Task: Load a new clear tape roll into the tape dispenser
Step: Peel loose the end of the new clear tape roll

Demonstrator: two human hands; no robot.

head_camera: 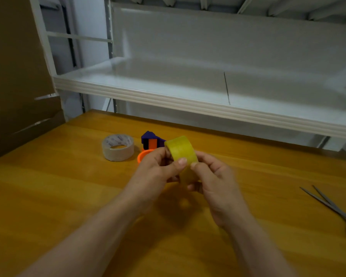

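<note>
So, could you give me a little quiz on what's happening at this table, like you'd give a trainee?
1. True or false: the left hand and the right hand both hold the yellow roll.
2. What lies near the table's right edge? A. scissors B. a pen C. a cup
3. Fill in: the white roll lies flat to the ___ of the dispenser.
Key: 1 true; 2 A; 3 left.
</note>
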